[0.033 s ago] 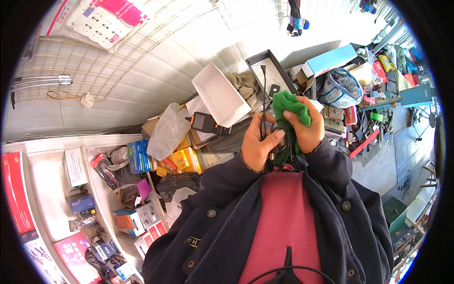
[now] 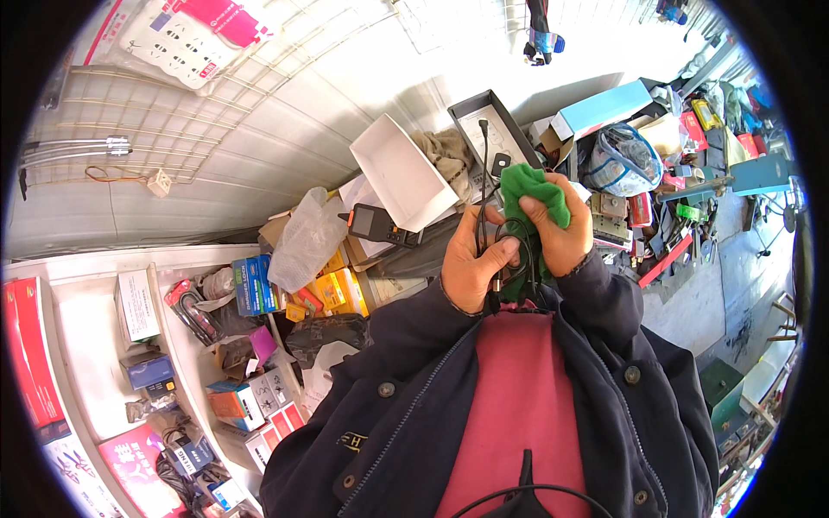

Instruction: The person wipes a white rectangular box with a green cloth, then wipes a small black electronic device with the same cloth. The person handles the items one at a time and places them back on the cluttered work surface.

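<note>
In front of my chest my left hand (image 2: 474, 263) is closed around a black cable (image 2: 482, 186). One end of the cable sticks up above the fingers with a small black plug, and more loops hang between my two hands. My right hand (image 2: 561, 223) pinches a green cloth (image 2: 528, 188) between thumb and fingers. The cloth bunches up over the fingers and hangs down behind the cable loops. Part of the cable lies against the cloth. Whether the right fingers also grip cable under the cloth is hidden.
Beyond my hands stand an open white box (image 2: 401, 168) and a black tray (image 2: 492, 125). A handheld device with a screen (image 2: 373, 224) lies beside a clear plastic bag (image 2: 306, 242). White shelves (image 2: 95, 302) with boxed goods are at the left. A blue-white bag (image 2: 623, 160) sits at the right.
The green cloth in my right hand has shifted slightly and its folds look different. The left hand and the cable stay nearly in place.
</note>
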Demonstrator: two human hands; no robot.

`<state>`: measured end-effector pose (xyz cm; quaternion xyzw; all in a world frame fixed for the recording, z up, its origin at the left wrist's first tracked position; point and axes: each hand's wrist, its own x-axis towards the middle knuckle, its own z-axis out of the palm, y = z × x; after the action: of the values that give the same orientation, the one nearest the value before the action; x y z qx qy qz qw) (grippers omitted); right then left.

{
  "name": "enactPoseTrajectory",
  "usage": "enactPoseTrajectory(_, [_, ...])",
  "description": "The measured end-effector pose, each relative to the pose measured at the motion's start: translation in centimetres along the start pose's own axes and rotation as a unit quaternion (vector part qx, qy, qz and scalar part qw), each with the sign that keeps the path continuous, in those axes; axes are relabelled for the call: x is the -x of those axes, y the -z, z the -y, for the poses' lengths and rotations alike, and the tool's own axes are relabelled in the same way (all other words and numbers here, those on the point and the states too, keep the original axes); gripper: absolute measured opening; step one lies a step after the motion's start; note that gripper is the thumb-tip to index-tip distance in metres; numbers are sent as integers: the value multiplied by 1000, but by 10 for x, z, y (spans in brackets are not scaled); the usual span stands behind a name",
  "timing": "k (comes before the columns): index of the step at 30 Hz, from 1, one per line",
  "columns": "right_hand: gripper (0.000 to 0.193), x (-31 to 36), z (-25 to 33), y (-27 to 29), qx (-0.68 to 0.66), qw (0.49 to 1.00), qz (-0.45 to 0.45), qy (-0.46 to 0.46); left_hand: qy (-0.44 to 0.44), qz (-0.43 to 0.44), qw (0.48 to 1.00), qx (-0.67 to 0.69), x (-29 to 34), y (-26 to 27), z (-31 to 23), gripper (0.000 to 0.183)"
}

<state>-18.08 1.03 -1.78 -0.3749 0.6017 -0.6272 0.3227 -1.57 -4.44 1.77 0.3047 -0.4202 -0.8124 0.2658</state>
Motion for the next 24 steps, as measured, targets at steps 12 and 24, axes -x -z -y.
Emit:
enactPoseTrajectory(12, [42,16,64,13,-57,991,45,-110,-137,-25,989,-49,-5,4,-8,36])
enactPoseTrajectory(24, [38,9,34,-14,-127,977,163,-59,2,-23,995,95,-4,3,-23,58])
